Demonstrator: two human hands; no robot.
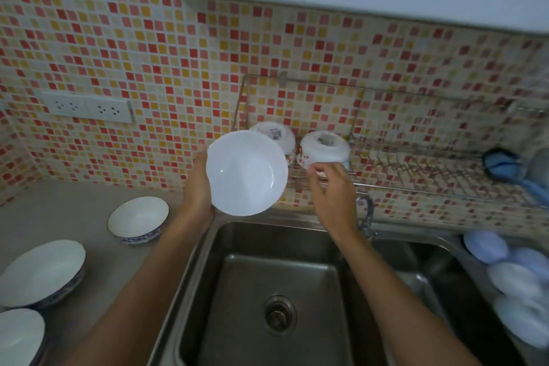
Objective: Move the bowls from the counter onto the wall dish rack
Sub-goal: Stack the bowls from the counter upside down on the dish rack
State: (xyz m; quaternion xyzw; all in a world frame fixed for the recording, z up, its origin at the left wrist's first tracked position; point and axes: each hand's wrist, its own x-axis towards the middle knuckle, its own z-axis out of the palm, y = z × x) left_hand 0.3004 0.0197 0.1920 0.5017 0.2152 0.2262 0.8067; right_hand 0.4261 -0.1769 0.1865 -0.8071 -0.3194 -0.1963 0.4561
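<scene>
My left hand (197,187) holds a plain white bowl (247,173) by its left rim, tilted with its inside facing me, above the sink's back edge. My right hand (329,190) pinches the lower rim of an upside-down white bowl (325,147) resting on the wall dish rack (430,169). Another upside-down bowl (274,135) sits on the rack just left of it, partly hidden by the held bowl. On the grey counter (89,217) at the left stand a blue-patterned bowl (138,220), a wider bowl stack (43,273) and one more bowl (19,336) at the bottom edge.
A steel sink (276,291) lies below my arms, with a tap (367,211) behind it. A second basin at the right holds pale blue dishes (517,279). A blue cloth (505,166) hangs at the rack's right end. Wall sockets (86,107) sit on the mosaic tiles.
</scene>
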